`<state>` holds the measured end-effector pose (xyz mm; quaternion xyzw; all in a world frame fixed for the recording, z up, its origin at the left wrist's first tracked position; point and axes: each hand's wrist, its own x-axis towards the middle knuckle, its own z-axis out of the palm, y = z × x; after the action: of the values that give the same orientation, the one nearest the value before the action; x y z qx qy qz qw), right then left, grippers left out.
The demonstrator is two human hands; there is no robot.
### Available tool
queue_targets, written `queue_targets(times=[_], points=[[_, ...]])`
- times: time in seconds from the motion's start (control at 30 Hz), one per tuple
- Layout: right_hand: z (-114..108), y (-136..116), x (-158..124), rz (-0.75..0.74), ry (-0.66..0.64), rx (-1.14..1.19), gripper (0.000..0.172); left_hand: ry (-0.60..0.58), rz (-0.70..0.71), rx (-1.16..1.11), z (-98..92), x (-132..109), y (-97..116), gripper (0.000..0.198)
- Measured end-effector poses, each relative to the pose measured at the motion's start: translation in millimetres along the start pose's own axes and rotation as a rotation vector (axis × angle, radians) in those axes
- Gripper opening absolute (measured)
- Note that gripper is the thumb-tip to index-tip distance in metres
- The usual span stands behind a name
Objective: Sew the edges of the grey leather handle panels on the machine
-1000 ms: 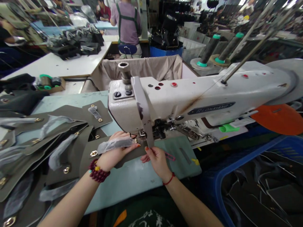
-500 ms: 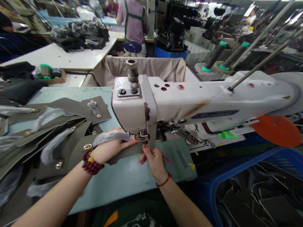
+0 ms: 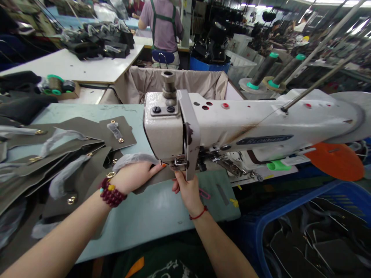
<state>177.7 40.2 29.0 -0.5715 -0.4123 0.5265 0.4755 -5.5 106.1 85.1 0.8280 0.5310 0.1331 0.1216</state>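
Observation:
A white sewing machine (image 3: 246,123) stands across the light blue table (image 3: 145,216). Under its needle end lies an olive-grey leather flap (image 3: 150,180) with a plastic-wrapped clasp. My left hand (image 3: 133,177), with a dark red bead bracelet on the wrist, lies flat on that flap, fingers stretched toward the needle. My right hand (image 3: 187,189), with a red thread on the wrist, pinches the flap's near edge just below the presser foot (image 3: 178,164). The fingertips are partly hidden by the machine's grey guard.
More grey flaps (image 3: 58,154) with gold clasps are piled at the left. A blue crate (image 3: 290,216) of dark pieces sits at the lower right. Thread cones (image 3: 262,69) stand behind the machine. A person in a purple shirt (image 3: 164,23) works at the back.
Both hands and the flap have slid a little further under the machine head. The view has shifted slightly left and down.

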Motion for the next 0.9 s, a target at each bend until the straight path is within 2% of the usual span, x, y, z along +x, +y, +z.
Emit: queue_targets(times=[0.07,0.1,0.17,0.2,0.27,0.3,0.37,0.43,0.57,0.7,0.77,0.9], points=[[-1.0,-1.0,-0.1,-0.018,0.003,-0.033,0.052,0.026,-0.003,0.052,-4.1,-26.3,11.1,0.038],[-1.3,-0.8,-0.1,-0.020,-0.001,-0.044,0.052,0.085,0.003,0.013,-2.4,-42.8,17.9,0.032],[-1.7,0.2,0.1,-0.016,-0.009,-0.059,0.054,0.262,0.010,-0.235,11.5,-76.6,32.7,0.021],[-1.9,0.7,0.3,-0.013,-0.014,-0.066,0.055,0.266,0.015,-0.398,23.5,-90.8,40.2,0.016],[-2.2,1.1,0.8,-0.013,-0.018,-0.079,0.055,0.119,-0.082,-0.760,53.2,-106.6,53.2,0.016],[-2.4,0.9,1.0,-0.016,-0.020,-0.083,0.055,0.090,-0.201,-0.936,68.1,-106.9,57.9,0.021],[-2.6,-0.1,1.5,-0.028,-0.023,-0.094,0.055,0.118,-0.361,-1.242,91.1,-94.4,61.6,0.040],[-2.6,-1.3,1.8,-0.045,-0.023,-0.120,0.053,0.144,-0.426,-1.362,99.7,-73.1,58.5,0.046],[-1.4,-1.4,2.0,-0.093,-0.012,-0.181,0.052,0.095,-0.556,-1.180,86.2,-44.1,48.5,0.039],[-1.3,3.5,1.4,-0.119,-0.016,-0.168,0.051,-0.013,-0.759,-1.082,75.7,-41.8,51.3,0.052],[-3.2,5.7,-0.1,-0.112,-0.027,-0.111,0.049,0.003,-0.807,-1.164,76.1,-41.1,55.8,0.052],[-9.5,4.0,-5.3,-0.057,-0.064,0.028,0.043,0.061,-0.812,-1.469,76.0,-35.8,64.3,0.043]])
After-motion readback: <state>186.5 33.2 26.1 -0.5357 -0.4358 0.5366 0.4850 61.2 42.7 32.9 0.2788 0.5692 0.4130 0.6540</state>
